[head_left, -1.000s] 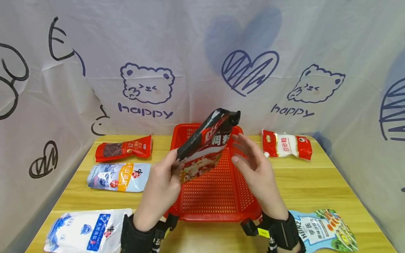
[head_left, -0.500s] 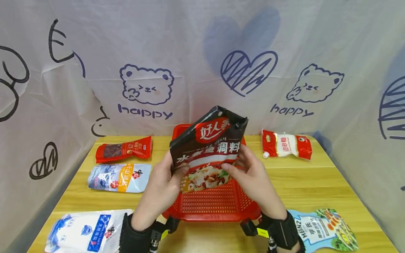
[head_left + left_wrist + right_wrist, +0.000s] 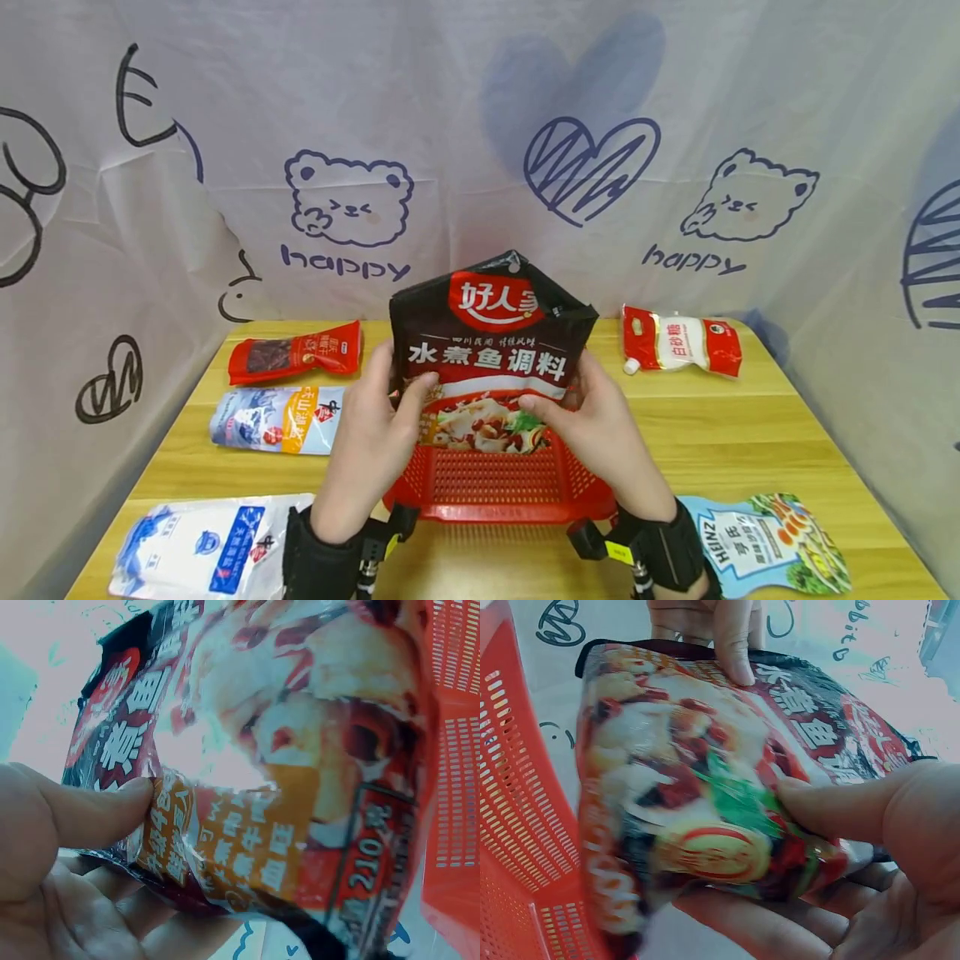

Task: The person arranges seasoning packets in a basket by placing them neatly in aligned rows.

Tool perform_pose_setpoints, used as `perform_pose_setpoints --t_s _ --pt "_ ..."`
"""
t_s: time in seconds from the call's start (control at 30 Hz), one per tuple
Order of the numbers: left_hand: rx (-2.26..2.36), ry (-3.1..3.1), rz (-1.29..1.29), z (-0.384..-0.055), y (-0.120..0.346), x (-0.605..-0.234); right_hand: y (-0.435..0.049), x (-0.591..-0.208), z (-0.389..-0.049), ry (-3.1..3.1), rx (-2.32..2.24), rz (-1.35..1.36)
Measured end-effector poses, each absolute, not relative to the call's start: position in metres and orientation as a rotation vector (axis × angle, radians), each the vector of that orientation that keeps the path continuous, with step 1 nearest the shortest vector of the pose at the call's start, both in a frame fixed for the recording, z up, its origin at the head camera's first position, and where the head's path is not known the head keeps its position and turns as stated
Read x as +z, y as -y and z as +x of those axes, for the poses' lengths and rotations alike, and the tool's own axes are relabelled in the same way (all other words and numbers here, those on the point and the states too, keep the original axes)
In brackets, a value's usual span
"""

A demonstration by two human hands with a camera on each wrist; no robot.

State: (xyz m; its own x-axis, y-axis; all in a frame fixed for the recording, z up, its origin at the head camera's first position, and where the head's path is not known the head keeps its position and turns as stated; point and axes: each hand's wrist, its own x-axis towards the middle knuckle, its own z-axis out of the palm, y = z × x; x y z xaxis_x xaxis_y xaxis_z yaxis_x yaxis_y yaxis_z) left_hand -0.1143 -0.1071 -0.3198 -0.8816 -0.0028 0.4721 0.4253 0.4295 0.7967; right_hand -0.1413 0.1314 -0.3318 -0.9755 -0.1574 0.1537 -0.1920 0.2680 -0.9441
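A black and red seasoning packet (image 3: 487, 367) with a food picture on its lower part is held up over the red basket (image 3: 495, 510), its front turned to the head camera. My left hand (image 3: 372, 446) grips its left edge, thumb across the front and fingers behind. On the opposite edge, my right hand (image 3: 611, 433) pinches it the same way. The left wrist view shows the left thumb (image 3: 105, 814) lying on the packet's printed side. In the right wrist view the right thumb (image 3: 840, 810) presses near the food picture. The fingers behind the packet are partly hidden.
On the left of the wooden table lie a red packet (image 3: 296, 354), a blue and orange pouch (image 3: 273, 419) and a white and blue bag (image 3: 210, 543). To the right are a red and white sugar bag (image 3: 681, 343) and a light blue Heinz pouch (image 3: 772, 542). A drawn-on white cloth (image 3: 465, 150) hangs behind.
The packet has turned from nearly edge-on to face the head camera and levelled out. My right hand, apart from it a second ago, has taken hold of its right edge.
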Motion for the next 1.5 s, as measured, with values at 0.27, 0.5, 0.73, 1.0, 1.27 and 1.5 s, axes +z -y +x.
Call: perform_pose_setpoints --t_s 0.27,0.5,0.73,1.0,1.27,1.5 --pt "-1.336 2.311 -0.331 -0.116 0.111 -0.320 -0.140 -0.327 -0.137 2.522 1.846 0.376" --pt "-1.252 2.358 -0.396 -0.118 0.113 -0.323 -0.152 -0.321 -0.131 2.361 1.802 0.402" --pt "-1.221 2.456 -0.448 -0.120 0.112 -0.322 -0.155 -0.318 -0.129 2.501 1.461 0.439" --pt "-1.239 2.551 -0.386 -0.117 0.109 -0.320 -0.161 -0.310 -0.133 2.444 1.283 0.549" --pt "-1.147 2.559 -0.298 -0.116 0.127 -0.325 -0.176 -0.292 -0.160 2.434 1.142 0.635" --pt "-1.076 2.626 -0.291 -0.127 0.148 -0.339 -0.183 -0.282 -0.197 2.469 1.085 0.683"
